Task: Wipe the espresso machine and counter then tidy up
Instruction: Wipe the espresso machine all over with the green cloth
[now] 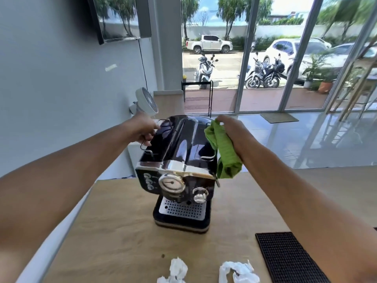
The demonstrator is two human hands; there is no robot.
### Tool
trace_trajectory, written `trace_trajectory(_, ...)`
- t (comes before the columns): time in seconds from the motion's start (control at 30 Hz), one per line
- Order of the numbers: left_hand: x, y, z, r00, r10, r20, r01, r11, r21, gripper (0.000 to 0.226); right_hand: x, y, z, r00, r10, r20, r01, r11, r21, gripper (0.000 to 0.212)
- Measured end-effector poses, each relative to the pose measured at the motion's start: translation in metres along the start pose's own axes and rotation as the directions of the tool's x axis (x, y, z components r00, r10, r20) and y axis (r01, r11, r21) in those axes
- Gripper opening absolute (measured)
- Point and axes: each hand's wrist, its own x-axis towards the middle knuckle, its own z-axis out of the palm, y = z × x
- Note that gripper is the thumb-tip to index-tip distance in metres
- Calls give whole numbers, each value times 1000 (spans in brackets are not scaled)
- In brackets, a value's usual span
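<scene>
On the wooden counter (126, 237) the black espresso machine (179, 160) stands near the far edge, and we have both arms stretched over it. Our left hand (142, 127) curls around the wire rail (152, 139) on the machine's top left, closed on it. Our right hand (230, 127) pinches a green cloth (222, 152), fingers together on its upper fold, while the cloth hangs against the machine's right side. We judge the side panel is the step in hand. Trouble could come from pushing too hard with the cloth: the machine might slide toward the counter's edge if the left hand slackens. The dangling end could also snag the steam wand (216, 178) just beneath it. Counting, we see one machine, one cloth, two crumpled tissues (177, 270) at the near edge, and one black bar mat (289, 258) to the right.
</scene>
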Motion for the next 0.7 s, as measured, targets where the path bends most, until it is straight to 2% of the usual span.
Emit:
trace_trajectory(0.13, -14, 1, 2, 997, -75, 29, 78, 989, -129, 27, 25, -8, 2, 998, -41, -54, 31, 983, -180, 13)
trace_trajectory(0.27, -26, 0, 0, 993, -111, 44, 118, 974, -196, 24, 36, -9, 7, 998, -38, -55, 22, 963, -270, 10)
trace_trajectory(0.7, -31, -9, 2, 996, -89, 22, 92, 969, -228, 22, 37, 3, 6, 998, -31, -49, 13, 944, -330, 16)
